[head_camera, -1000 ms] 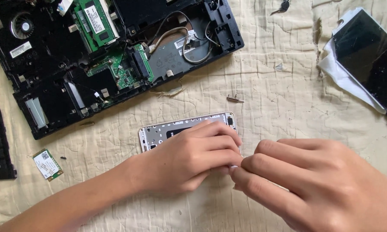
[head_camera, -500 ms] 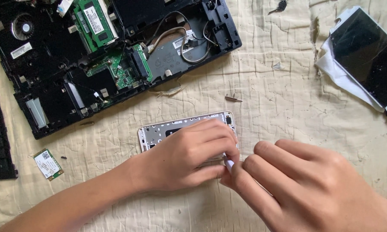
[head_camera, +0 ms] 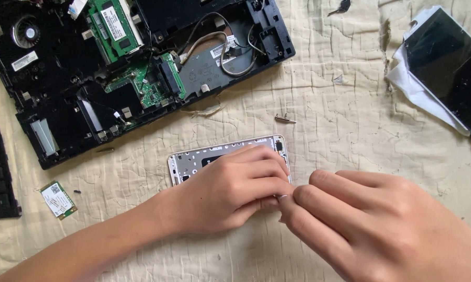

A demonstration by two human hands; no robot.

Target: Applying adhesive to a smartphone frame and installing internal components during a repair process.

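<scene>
While the right hand (head_camera: 382, 224) pinches its fingers (head_camera: 298, 201) shut at the silver phone frame (head_camera: 204, 159) low in the centre, the left hand (head_camera: 230, 190) presses down on it with curled fingers; beyond, a cream cloth (head_camera: 340, 120) carries an opened laptop (head_camera: 115, 68), upper left.

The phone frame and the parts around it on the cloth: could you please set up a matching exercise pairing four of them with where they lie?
Things:
1. phone frame
2. opened laptop base
3. small green card
4. dark screen panel

Places:
A. top right, on white wrapping
B. under the left hand, by the right hand
C. top left of the cloth
D. lower left, below the laptop

Pairs: 1-B, 2-C, 3-D, 4-A
</scene>
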